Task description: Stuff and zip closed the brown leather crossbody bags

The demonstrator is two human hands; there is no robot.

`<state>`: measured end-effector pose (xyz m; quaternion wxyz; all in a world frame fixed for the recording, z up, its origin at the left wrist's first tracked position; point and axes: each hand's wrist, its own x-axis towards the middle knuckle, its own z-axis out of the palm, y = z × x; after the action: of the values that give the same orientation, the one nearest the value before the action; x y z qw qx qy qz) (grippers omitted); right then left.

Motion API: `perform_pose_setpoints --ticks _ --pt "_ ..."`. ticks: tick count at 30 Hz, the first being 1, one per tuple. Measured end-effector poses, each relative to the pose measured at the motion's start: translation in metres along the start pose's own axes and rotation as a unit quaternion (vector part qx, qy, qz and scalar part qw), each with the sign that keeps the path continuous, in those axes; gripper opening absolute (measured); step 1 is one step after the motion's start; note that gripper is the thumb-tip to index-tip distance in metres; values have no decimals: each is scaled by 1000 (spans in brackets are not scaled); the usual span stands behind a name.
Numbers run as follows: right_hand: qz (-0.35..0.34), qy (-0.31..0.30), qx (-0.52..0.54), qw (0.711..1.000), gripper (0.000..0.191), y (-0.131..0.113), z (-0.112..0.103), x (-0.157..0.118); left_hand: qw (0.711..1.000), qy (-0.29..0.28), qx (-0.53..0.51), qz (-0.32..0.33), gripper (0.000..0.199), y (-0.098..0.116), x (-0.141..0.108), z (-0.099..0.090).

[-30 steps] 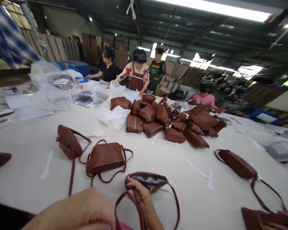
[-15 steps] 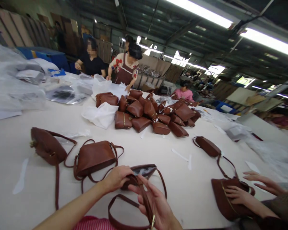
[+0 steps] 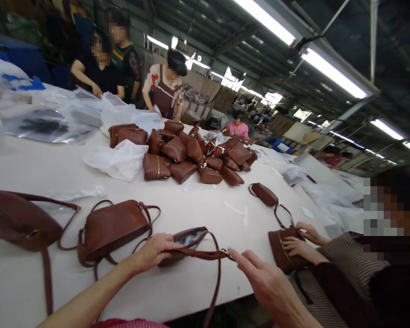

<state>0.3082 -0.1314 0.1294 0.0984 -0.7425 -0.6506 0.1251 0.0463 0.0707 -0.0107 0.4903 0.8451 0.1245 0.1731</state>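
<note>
The small brown leather bag (image 3: 168, 260) with its top open lies on the white desk (image 3: 177, 294), near the person and in the middle. Its long brown leather strap (image 3: 203, 255) runs out toward three o'clock, with a shiny gold-coloured ring (image 3: 223, 251) on it. Another part of the strap hangs down toward five o'clock.

The hands are apart. The left hand (image 3: 155, 249) pinches the strap by the bag. The right hand (image 3: 268, 278) has its fingers at the far end, just past the ring. I can't tell how tight they hold.

It looks like the step now is pulling the strap out straight. The next move seems to need a good hold at both ends and a soft pull, so the light bag does not slide or tip.

At nine o'clock, just beside, sits a boxy brown leather bag (image 3: 114, 228). At twelve o'clock, farther off, is a big pile of brown leather bags (image 3: 174, 149). At three o'clock, a co-worker's hands (image 3: 295, 248) touch a flat brown leather bag (image 3: 276, 250).
</note>
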Motion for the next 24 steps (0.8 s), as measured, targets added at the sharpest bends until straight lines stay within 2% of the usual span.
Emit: perform_pose_setpoints --ticks 2,3,4,6,7,8,9,10,11,13,15,17,19,21,24 --pt "6 -86 44 995 30 -12 -16 1 1000 6 -3 5 27 -3 -1 2" --pt "20 -145 109 983 25 -18 -21 3 1000 10 -6 9 21 -4 -2 3" --pt "40 -203 199 958 25 -24 -25 5 1000 11 -9 15 16 -5 -3 4" --pt "88 -270 392 875 32 -30 -28 12 1000 3 -12 23 10 -5 -6 6" --pt "115 -274 462 836 37 -30 -27 16 1000 -1 -8 24 9 -4 -8 7" --pt "137 -261 502 814 40 -28 -25 21 1000 -2 -1 23 8 -4 -10 8" --pt "143 -245 509 812 39 -24 -22 26 1000 3 9 18 7 -4 -12 9" --pt "137 -229 490 830 36 -19 -20 31 1000 15 22 11 6 -4 -14 9" --pt "121 -215 448 859 32 -13 -17 36 999 29 37 2 6 -4 -17 9" --pt "46 -194 315 928 37 0 -15 46 996 48 69 -24 8 -5 -20 9" --pt "-52 -201 157 965 33 13 -17 54 992 43 97 -63 13 -6 -21 10" --pt "-134 -222 19 966 19 23 -22 61 988 32 114 -98 19 -3 -19 13" --pt "-185 -228 -56 954 26 30 -30 69 985 33 120 -116 21 4 -14 20" --pt "-231 -219 -13 948 30 35 -36 79 985 42 119 -119 23 14 -9 29" --pt "-282 -207 171 921 34 41 -38 97 989 45 102 -91 25 31 -4 44"
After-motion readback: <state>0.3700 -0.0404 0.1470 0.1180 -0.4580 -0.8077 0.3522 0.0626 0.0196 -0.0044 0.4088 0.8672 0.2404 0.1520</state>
